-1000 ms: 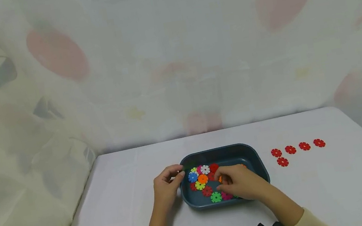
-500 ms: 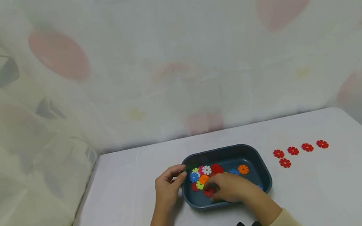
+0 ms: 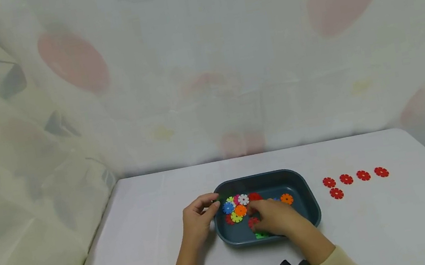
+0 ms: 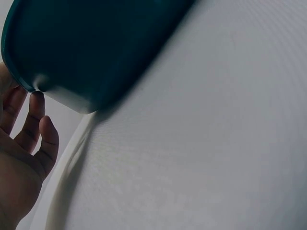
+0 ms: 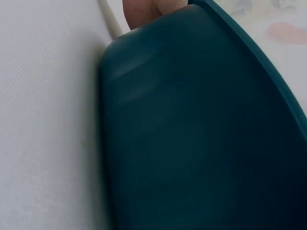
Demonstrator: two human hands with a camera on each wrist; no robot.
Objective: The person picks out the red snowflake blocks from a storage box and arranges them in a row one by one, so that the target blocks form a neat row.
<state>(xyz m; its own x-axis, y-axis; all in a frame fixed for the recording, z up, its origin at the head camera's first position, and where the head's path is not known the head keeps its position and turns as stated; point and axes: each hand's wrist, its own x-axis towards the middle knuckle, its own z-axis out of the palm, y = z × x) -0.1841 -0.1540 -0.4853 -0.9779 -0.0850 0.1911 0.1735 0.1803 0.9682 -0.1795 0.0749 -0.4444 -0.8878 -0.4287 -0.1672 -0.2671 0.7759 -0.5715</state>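
A dark teal tray sits on the white table with several colourful notched plastic discs in its left half. My left hand pinches the tray's left rim between thumb and fingers. In the left wrist view, fingers meet the tray's edge from outside. My right hand reaches inside the tray, its thumb and forefinger bent at a red disc. A green disc shows below that hand. The right wrist view has the tray's outer wall and fingers at the far end.
To the tray's right, several red discs lie in a row on the table, with another red disc below the row's left end. An orange disc lies in the tray's right half. A patterned cloth hangs behind.
My right hand moved left and down within the tray, then slightly right. The lower red disc shifted right with its fingers. My left hand stayed at the rim.
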